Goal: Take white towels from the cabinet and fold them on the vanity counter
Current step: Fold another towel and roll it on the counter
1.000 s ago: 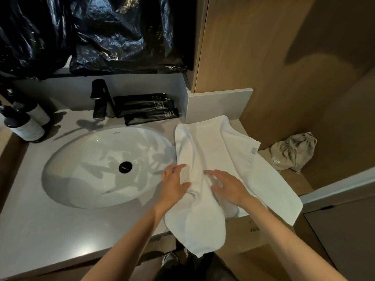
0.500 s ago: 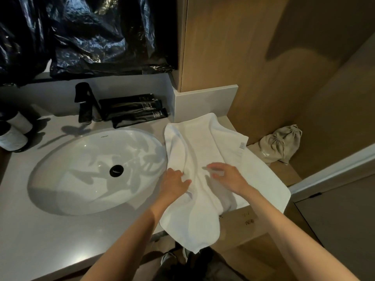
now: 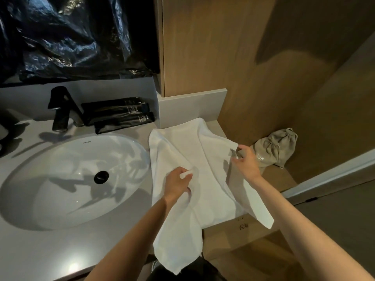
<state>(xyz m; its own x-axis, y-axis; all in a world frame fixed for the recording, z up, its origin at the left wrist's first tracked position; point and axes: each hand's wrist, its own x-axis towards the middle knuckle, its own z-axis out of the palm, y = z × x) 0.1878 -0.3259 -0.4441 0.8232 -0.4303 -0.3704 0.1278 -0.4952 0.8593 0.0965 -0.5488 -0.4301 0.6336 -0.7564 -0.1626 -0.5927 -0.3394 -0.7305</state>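
One white towel [image 3: 205, 179] lies on the tabletop [image 3: 40, 250] to the right of the oval sink [image 3: 60, 195]. Its long axis runs from the back wall toward the person. The near end hangs over the front edge, and the right side spills past the tabletop's right end.

A small grey tag [image 3: 232, 153] sits at the towel's right edge, with no print that can be read. The left hand [image 3: 177, 184] has its grip closed on a raised fold near the towel's middle, fingers curled round the cloth. The right hand [image 3: 246, 164] pinches the right edge just beside the tag and holds that edge up off the surface.

A tiny maker's mark on the sink's far rim is too small to read. Black tubes [image 3: 119, 114] lie stacked against the back wall beside a black faucet [image 3: 63, 110]; their white lettering is blurred. A beige drawstring pouch [image 3: 280, 146] rests on a lower wooden ledge, its pale print partly hidden by the right hand. Dark handwritten marks show on a cardboard box [image 3: 241, 228] under the towel's overhang, but they are not legible. Crumpled black plastic [image 3: 71, 37] covers the wall above.
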